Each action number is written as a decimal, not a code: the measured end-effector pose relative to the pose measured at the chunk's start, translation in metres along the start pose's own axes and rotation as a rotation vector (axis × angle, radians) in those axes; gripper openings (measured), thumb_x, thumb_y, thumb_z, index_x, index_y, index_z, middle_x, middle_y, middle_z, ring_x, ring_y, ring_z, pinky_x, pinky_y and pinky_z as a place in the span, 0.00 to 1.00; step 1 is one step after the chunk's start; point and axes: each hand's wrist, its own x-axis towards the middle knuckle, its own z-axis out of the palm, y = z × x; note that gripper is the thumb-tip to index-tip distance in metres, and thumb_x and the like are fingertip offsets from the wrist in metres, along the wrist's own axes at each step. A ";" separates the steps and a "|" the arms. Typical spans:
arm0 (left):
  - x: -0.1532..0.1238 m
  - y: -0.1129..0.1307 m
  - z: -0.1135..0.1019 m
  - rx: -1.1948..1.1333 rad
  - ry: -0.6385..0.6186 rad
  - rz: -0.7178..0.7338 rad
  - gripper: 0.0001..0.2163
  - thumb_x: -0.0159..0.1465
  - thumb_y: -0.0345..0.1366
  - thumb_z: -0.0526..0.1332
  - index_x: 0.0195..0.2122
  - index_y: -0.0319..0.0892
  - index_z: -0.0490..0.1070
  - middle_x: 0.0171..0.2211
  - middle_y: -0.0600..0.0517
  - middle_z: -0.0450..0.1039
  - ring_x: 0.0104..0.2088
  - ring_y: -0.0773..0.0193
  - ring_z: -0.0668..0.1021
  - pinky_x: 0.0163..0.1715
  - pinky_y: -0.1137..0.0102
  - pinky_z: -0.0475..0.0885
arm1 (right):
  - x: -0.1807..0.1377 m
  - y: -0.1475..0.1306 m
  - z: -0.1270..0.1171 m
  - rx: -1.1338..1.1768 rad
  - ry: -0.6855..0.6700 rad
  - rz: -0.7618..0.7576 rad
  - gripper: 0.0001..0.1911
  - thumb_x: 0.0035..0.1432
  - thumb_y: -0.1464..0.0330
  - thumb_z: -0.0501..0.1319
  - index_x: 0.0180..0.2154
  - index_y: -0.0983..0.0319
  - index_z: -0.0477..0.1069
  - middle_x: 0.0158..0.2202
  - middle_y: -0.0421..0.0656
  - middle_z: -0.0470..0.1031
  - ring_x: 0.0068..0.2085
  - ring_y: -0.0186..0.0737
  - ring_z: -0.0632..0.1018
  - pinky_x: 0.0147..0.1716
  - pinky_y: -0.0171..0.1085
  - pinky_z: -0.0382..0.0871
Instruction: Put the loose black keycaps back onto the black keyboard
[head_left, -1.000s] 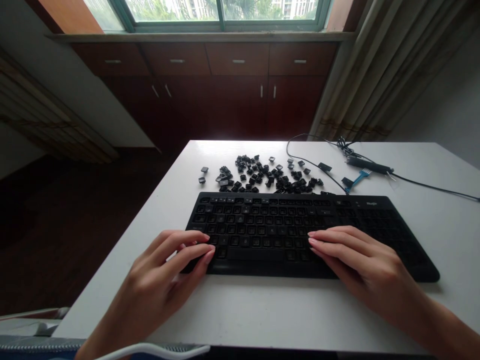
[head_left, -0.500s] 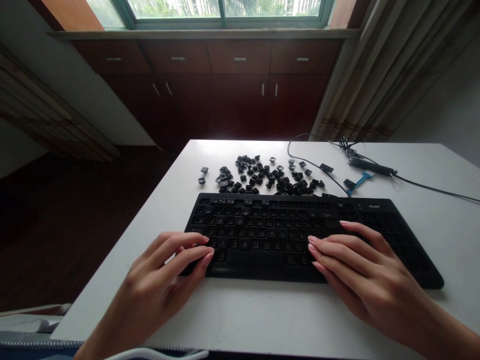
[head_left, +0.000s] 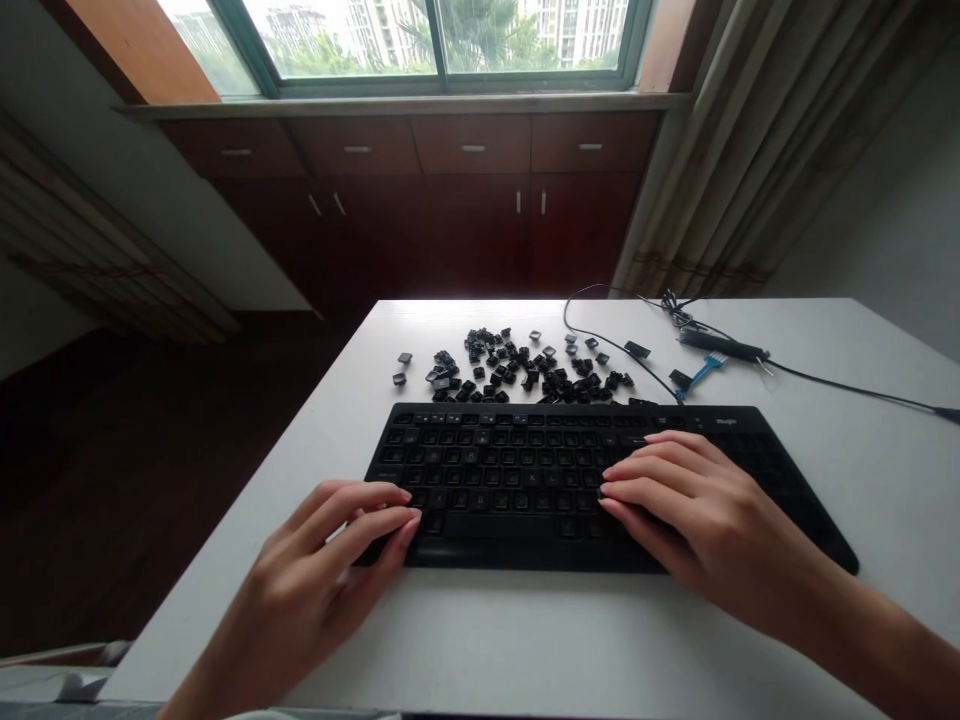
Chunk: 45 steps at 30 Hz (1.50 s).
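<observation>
A black keyboard (head_left: 495, 553) lies across the white table, many of its key positions bare and a few still capped. At its left front corner, my left hand (head_left: 322, 560) has thumb and index finger close together on the keyboard. My right hand (head_left: 697, 510) rests over the right part of the letter keys, fingers bunched and thumb drawn in. Whatever its fingertips pinch is too small and dark to make out. Behind the keyboard lies a loose heap of black keycaps (head_left: 559, 385), with several scattered around it.
A blue brush (head_left: 701, 375) lies behind the keyboard's right end, near two longer black caps. A black cable (head_left: 847, 385) with a bundled loop runs over the white table (head_left: 540, 640). Beyond stand wooden cabinets (head_left: 457, 230) under a window.
The view has tilted up slightly. My right hand has turned a little, its index and other fingers drawing closer together over the keys. My left hand stays at the keyboard's left corner.
</observation>
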 end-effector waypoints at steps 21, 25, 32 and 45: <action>-0.002 0.001 -0.001 -0.040 -0.008 -0.001 0.12 0.63 0.22 0.64 0.46 0.42 0.73 0.46 0.46 0.73 0.46 0.59 0.75 0.43 0.65 0.74 | 0.066 0.000 0.054 -0.218 -0.093 0.273 0.20 0.73 0.60 0.44 0.60 0.56 0.61 0.57 0.50 0.62 0.57 0.50 0.64 0.57 0.53 0.55; -0.002 0.001 0.000 -0.062 -0.026 -0.014 0.13 0.63 0.22 0.64 0.47 0.42 0.73 0.47 0.45 0.73 0.47 0.59 0.75 0.44 0.65 0.74 | 0.066 0.001 0.059 -0.230 -0.137 0.337 0.22 0.73 0.58 0.43 0.63 0.52 0.56 0.61 0.50 0.59 0.62 0.51 0.60 0.59 0.57 0.48; -0.002 0.003 -0.003 -0.076 -0.033 -0.026 0.14 0.63 0.21 0.63 0.47 0.41 0.74 0.47 0.45 0.73 0.47 0.58 0.74 0.45 0.65 0.73 | 0.065 -0.001 0.060 -0.269 -0.119 0.274 0.18 0.73 0.60 0.44 0.59 0.53 0.60 0.61 0.50 0.60 0.63 0.49 0.61 0.60 0.56 0.47; 0.031 0.011 -0.027 -0.040 -0.118 0.032 0.12 0.66 0.27 0.62 0.49 0.46 0.73 0.45 0.47 0.76 0.44 0.59 0.77 0.43 0.65 0.75 | 0.087 0.029 0.025 -0.275 -0.080 0.254 0.17 0.70 0.58 0.51 0.48 0.59 0.73 0.51 0.50 0.73 0.52 0.52 0.73 0.51 0.53 0.63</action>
